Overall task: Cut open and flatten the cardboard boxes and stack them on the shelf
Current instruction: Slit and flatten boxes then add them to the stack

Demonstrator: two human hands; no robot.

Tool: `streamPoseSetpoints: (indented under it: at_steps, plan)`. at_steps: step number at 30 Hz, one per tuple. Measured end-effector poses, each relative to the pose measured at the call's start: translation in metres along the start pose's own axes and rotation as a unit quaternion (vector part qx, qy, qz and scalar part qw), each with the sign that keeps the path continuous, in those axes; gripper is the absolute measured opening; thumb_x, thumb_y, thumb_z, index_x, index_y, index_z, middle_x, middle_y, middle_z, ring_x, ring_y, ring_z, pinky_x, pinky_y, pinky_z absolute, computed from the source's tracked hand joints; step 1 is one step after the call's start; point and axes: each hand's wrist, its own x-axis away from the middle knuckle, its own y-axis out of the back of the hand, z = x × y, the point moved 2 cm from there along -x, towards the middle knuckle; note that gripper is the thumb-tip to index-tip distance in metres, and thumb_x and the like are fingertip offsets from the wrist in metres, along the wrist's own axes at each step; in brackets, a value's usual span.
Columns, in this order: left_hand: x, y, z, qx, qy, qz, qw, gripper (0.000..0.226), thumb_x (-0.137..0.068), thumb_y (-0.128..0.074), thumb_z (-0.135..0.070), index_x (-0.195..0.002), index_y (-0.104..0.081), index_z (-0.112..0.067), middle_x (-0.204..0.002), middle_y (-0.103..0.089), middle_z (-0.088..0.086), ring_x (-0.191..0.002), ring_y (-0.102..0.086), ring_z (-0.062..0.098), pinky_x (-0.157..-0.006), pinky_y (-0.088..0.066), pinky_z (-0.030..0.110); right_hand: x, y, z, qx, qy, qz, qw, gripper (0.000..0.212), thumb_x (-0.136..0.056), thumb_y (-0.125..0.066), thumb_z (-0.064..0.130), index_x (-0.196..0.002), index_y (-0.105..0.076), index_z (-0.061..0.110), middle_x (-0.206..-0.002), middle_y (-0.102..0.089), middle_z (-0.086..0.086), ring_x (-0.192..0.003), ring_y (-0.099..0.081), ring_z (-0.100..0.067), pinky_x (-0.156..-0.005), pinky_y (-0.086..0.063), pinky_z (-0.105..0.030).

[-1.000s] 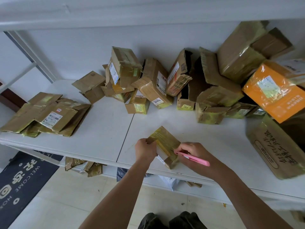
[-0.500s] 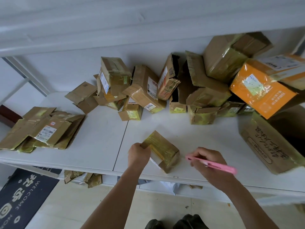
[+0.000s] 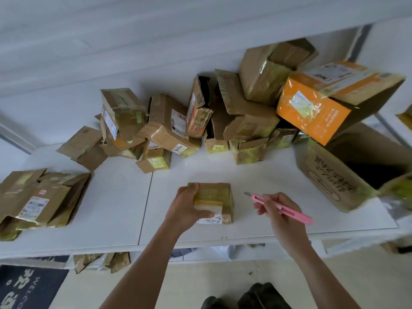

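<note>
A small taped cardboard box lies on the white shelf near its front edge, a white label on its near side. My left hand grips its left side, thumb across the near face. My right hand holds a pink utility knife just right of the box, its blade tip pointing left and clear of the cardboard. A stack of flattened boxes lies at the shelf's left end.
A heap of unopened and torn boxes runs along the back wall. An orange box leans at the right, above a large open brown box. Scraps lie on the lower shelf. A dark mat covers the floor at left.
My left hand has turned the small box square to the shelf edge. The right hand drew the knife away from the box to the right. The view has shifted.
</note>
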Motion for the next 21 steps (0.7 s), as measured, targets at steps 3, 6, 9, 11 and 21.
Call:
streamPoseSetpoints:
  at_steps: [3,6,9,11,21]
  plan:
    - [-0.002,-0.002,-0.008,-0.061,-0.030,-0.024,0.997,0.091,-0.064,-0.088,-0.043,-0.138,-0.046,-0.011,-0.158,-0.025,0.005,-0.147,-0.021,0.020,-0.112,-0.034,0.035,-0.005,-0.005,-0.003,-0.035,-0.015,-0.001,0.999,0.013,-0.097,-0.056,0.012,-0.097,-0.067,0.005,-0.085,-0.073,-0.009,-0.080,-0.071,-0.023,-0.077,-0.059,-0.032]
    - [-0.001,-0.004,-0.011,-0.090,-0.019,-0.002,0.996,0.106,-0.069,-0.085,-0.043,-0.151,-0.029,-0.008,-0.164,-0.008,0.006,-0.150,-0.013,0.021,-0.117,-0.024,0.035,-0.010,-0.014,-0.005,-0.074,-0.024,0.000,0.997,0.010,-0.097,-0.055,0.002,-0.099,-0.065,0.000,-0.084,-0.071,-0.013,-0.082,-0.070,-0.027,-0.080,-0.059,-0.031]
    - [0.001,-0.003,-0.014,-0.115,-0.015,-0.003,0.993,0.104,-0.071,-0.084,-0.044,-0.151,-0.027,-0.010,-0.164,-0.010,0.005,-0.147,-0.022,0.025,-0.114,-0.030,0.037,-0.014,-0.025,-0.008,-0.076,-0.026,-0.010,0.997,0.009,-0.096,-0.055,-0.004,-0.096,-0.064,-0.002,-0.079,-0.070,-0.015,-0.078,-0.068,-0.029,-0.078,-0.059,-0.032]
    - [0.001,-0.002,-0.016,-0.115,-0.021,-0.003,0.993,0.100,-0.070,-0.084,-0.044,-0.148,-0.031,-0.010,-0.163,-0.015,0.005,-0.145,-0.027,0.025,-0.111,-0.034,0.037,-0.014,-0.032,-0.009,-0.069,-0.020,-0.007,0.997,0.009,-0.096,-0.055,-0.004,-0.094,-0.064,-0.001,-0.077,-0.070,-0.015,-0.075,-0.067,-0.024,-0.075,-0.057,-0.031]
    - [0.005,-0.002,-0.016,-0.087,-0.032,-0.015,0.996,0.096,-0.072,-0.084,-0.041,-0.147,-0.032,-0.009,-0.162,-0.016,0.004,-0.145,-0.025,0.022,-0.110,-0.034,0.034,-0.013,-0.042,-0.013,-0.051,0.009,-0.007,0.999,0.006,-0.095,-0.055,-0.008,-0.092,-0.061,-0.006,-0.077,-0.069,-0.015,-0.069,-0.065,-0.016,-0.068,-0.055,-0.026]
